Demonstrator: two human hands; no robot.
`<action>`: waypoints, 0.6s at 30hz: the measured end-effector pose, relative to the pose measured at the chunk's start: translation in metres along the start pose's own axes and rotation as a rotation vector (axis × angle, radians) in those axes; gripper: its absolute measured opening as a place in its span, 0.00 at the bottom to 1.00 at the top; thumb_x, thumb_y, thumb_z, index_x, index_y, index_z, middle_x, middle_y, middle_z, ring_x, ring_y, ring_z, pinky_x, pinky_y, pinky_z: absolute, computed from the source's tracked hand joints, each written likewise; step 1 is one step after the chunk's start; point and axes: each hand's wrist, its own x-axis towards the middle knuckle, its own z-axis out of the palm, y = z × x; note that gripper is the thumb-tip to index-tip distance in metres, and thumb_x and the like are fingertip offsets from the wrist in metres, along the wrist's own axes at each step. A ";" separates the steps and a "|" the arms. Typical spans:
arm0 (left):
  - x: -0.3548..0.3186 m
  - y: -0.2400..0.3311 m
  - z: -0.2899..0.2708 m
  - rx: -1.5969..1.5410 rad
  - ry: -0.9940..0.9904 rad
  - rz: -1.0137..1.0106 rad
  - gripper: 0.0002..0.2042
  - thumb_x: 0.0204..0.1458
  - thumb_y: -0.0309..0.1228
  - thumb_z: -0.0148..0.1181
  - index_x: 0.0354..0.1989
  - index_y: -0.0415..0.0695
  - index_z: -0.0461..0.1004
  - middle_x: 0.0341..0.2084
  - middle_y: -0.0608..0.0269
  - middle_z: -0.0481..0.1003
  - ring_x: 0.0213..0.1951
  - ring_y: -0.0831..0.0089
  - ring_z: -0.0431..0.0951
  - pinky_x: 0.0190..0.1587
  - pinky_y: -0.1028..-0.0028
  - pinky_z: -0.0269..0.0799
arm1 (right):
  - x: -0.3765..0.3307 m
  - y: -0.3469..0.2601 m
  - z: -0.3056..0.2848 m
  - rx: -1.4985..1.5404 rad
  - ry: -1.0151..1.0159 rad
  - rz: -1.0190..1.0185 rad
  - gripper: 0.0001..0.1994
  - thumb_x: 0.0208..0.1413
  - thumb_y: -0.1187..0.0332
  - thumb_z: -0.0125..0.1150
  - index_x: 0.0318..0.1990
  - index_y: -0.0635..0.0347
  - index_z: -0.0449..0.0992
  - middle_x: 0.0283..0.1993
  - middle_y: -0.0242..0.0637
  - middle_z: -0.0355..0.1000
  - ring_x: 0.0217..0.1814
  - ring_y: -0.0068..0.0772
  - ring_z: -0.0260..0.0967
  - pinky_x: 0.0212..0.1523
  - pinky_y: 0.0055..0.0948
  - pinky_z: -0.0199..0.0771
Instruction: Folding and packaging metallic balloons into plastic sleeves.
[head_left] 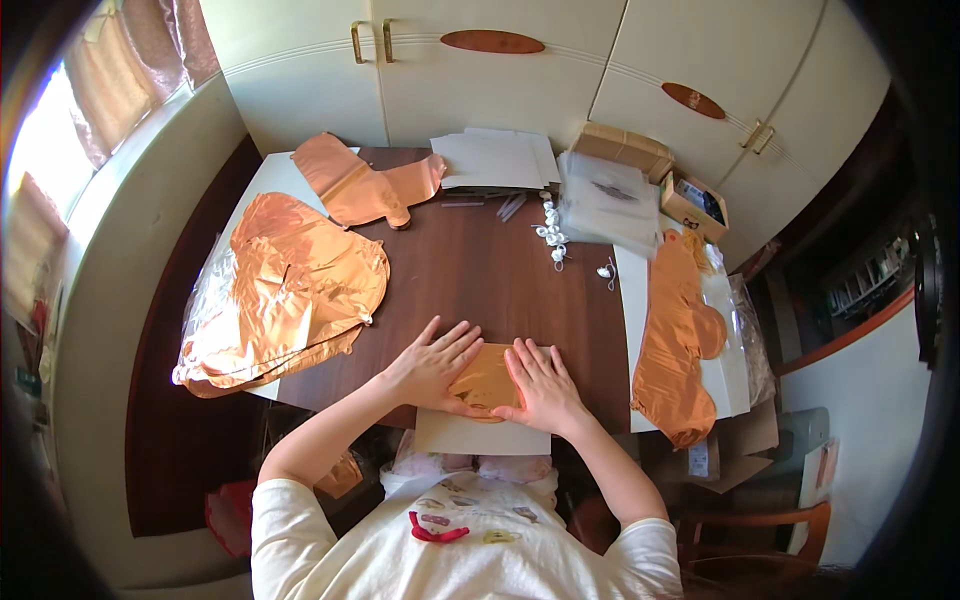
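Note:
A copper-coloured foil piece (486,372), folded into a small flat rectangle, lies on a white card (480,436) at the table's near edge. Flat on the foil's left side rests my left hand (440,368), fingers stretched out. My right hand (543,385) presses on its right side, also with straight fingers. The two thumbs come close together near the foil's lower edge, and the hands cover part of it. The card juts over the edge toward my lap.
Crumpled foil balloons (300,280) pile up at left, with another foil balloon (355,185) behind. More foil (672,340) lies at right. Along the back are white cards (500,160), clear plastic bags (608,205), an open box (682,212) and small white ribbon rolls (551,235).

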 end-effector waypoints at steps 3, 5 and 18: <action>-0.019 -0.001 -0.005 -0.041 -0.005 -0.059 0.51 0.43 0.70 0.43 0.63 0.35 0.51 0.64 0.49 0.53 0.67 0.58 0.48 0.66 0.49 0.37 | 0.000 -0.001 -0.001 -0.015 0.004 -0.005 0.50 0.47 0.31 0.46 0.67 0.61 0.45 0.72 0.44 0.38 0.74 0.40 0.33 0.70 0.50 0.30; -0.029 0.003 -0.008 0.036 -0.021 -0.155 0.50 0.44 0.70 0.42 0.64 0.35 0.50 0.64 0.49 0.53 0.67 0.58 0.48 0.65 0.48 0.37 | 0.000 -0.001 -0.002 -0.008 0.001 -0.005 0.49 0.47 0.32 0.47 0.67 0.61 0.45 0.72 0.44 0.38 0.74 0.40 0.33 0.70 0.50 0.30; -0.071 0.097 -0.007 0.147 0.015 -0.034 0.27 0.50 0.36 0.50 0.60 0.40 0.61 0.61 0.59 0.60 0.64 0.67 0.57 0.65 0.60 0.50 | 0.001 -0.001 -0.005 0.010 -0.060 0.006 0.50 0.47 0.33 0.48 0.68 0.60 0.40 0.72 0.44 0.36 0.75 0.41 0.31 0.70 0.50 0.27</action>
